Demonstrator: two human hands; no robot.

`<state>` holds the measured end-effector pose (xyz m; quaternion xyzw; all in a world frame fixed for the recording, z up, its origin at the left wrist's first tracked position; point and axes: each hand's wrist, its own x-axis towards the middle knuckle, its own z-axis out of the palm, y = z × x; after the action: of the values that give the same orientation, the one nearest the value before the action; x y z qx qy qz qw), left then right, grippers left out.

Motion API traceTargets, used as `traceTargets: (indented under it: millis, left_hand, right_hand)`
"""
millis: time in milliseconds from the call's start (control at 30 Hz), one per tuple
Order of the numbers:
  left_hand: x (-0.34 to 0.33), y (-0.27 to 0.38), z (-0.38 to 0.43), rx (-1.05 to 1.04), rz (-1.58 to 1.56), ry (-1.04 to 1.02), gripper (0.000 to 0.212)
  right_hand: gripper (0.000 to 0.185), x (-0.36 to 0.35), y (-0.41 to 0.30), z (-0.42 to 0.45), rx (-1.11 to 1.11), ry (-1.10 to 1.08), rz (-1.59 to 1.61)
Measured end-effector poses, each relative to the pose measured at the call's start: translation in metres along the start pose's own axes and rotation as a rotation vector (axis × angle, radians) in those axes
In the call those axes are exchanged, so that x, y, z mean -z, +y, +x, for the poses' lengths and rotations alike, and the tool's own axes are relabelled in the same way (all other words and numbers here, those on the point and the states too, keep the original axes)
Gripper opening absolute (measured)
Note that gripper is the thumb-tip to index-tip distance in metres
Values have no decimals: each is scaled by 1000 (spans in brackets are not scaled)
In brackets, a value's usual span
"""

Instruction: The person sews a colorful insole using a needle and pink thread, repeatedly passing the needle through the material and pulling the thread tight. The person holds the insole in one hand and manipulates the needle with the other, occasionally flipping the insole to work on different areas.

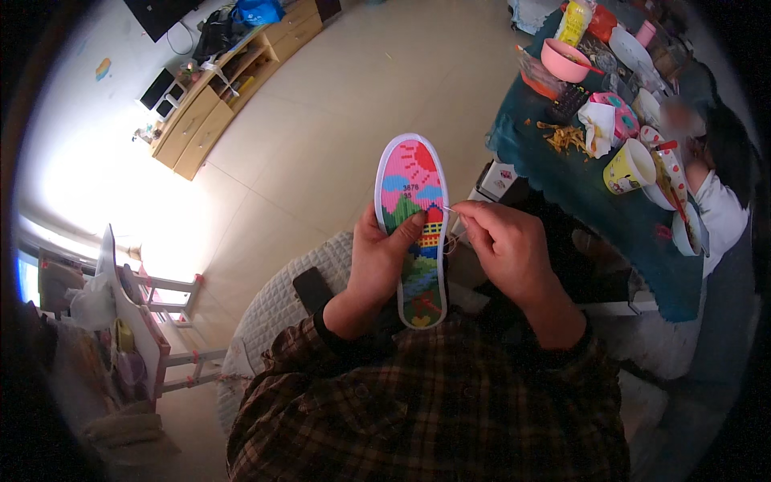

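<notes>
An embroidery insole [415, 181] with a white edge and a printed or stitched pattern of sun, clouds, hills and bands stands nearly upright before me. My left hand [382, 259] grips it at its left side, thumb pressed on the patterned face. At its right edge, my right hand [503, 241] pinches a thin needle [449, 208] between thumb and forefinger, the tip touching or close to the white rim. A loose thread [450, 243] hangs beside the insole below the needle.
At right, a table with a dark green cloth [542, 162] bears a pink bowl [565, 61], a yellow cup [629, 167] and food scraps. Another person's sleeve [723, 220] is at its far side. A dark phone [312, 290] lies on a quilted cover [271, 301].
</notes>
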<state>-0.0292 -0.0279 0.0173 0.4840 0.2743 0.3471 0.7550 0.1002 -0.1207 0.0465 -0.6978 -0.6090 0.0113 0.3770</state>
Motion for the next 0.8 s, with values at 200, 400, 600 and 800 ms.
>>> traceTargets:
  millis: [200,400,600,800]
  left_hand:
    - [1,-2,2,57,-72,2,18]
    - [5,-15,4,-49,-169,-45,18]
    - [6,-21,6,-62,-268,-46,20]
    - [8,-23,6,-64,-299,-58,20]
  right_hand:
    - [13,1,0,-1,-16,-28,-5]
    - [13,1,-4,-2,-10,-6,13]
    - [15,0,-6,-3,2,-45,-12]
    - [14,-2,-6,-3,43,20,2]
